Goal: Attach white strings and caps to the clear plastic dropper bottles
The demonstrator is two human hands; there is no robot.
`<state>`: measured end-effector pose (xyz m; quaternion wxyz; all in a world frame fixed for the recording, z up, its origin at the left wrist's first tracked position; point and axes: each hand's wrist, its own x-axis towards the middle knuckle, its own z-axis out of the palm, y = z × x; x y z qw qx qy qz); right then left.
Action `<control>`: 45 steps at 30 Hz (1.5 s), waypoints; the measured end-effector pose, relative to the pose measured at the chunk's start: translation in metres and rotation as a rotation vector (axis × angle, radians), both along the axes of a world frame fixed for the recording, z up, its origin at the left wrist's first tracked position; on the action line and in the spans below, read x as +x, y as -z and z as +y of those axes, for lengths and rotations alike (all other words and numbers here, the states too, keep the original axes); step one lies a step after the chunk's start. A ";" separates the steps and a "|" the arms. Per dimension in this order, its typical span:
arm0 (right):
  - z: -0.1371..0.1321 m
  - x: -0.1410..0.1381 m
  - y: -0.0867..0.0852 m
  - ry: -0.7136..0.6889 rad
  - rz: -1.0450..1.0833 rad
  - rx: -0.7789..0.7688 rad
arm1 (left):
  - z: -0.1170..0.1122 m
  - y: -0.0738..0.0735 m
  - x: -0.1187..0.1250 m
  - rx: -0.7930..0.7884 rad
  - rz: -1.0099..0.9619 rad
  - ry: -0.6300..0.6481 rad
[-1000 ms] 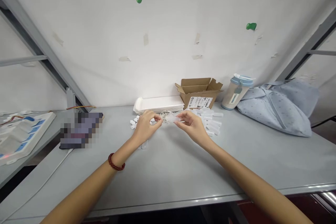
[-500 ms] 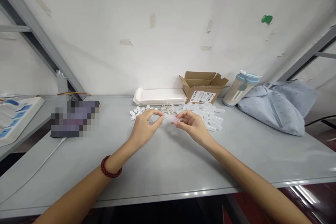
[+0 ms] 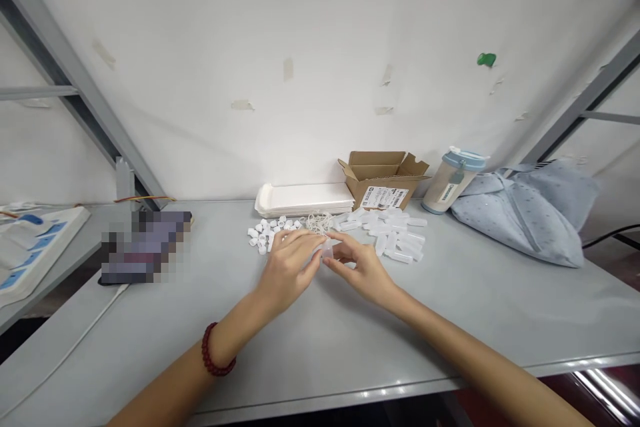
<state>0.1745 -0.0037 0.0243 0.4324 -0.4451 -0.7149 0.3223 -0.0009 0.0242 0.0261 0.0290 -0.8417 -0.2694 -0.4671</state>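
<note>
A small translucent plastic tube stands roughly upright between my two hands above the grey table. My right hand pinches it from the right between thumb and fingers. From the left, my left hand closes on its upper part, with the fingers across the top and the thumb at the side; these fingers partly hide it. Just beyond my left hand lies a scatter of small white caps. A tangle of thin whitish rings or loops is behind the hands. More translucent tubes are heaped beyond my right hand.
Stacked white trays and an open cardboard box line the wall. A tumbler with a blue lid and a light blue cloth bag stand at right. At left lie a phone-like device, its white cable and a power strip.
The tube has turned from lying nearly level to standing roughly upright. My left hand has shifted over its top end. The view has tilted slightly upward.
</note>
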 end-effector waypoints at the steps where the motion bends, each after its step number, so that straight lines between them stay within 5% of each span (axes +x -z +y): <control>1: 0.000 0.000 0.001 0.002 0.010 -0.008 | 0.000 0.000 0.000 0.034 0.026 0.006; 12: 0.000 -0.002 -0.001 0.027 0.234 -0.229 | -0.001 0.001 0.000 -0.068 0.031 0.036; 21: -0.001 -0.002 -0.009 -0.087 0.329 -0.294 | -0.007 -0.013 -0.003 -0.485 -0.082 -0.022; 30: 0.002 0.002 -0.011 -0.198 0.605 -0.468 | -0.004 0.001 0.000 -0.085 0.108 0.081; 37: 0.002 0.003 -0.013 -0.266 0.580 -0.479 | -0.005 0.005 0.002 -0.068 0.105 0.094; 45: 0.001 -0.001 -0.010 -0.062 0.393 -0.329 | -0.008 0.004 0.003 0.146 0.264 0.021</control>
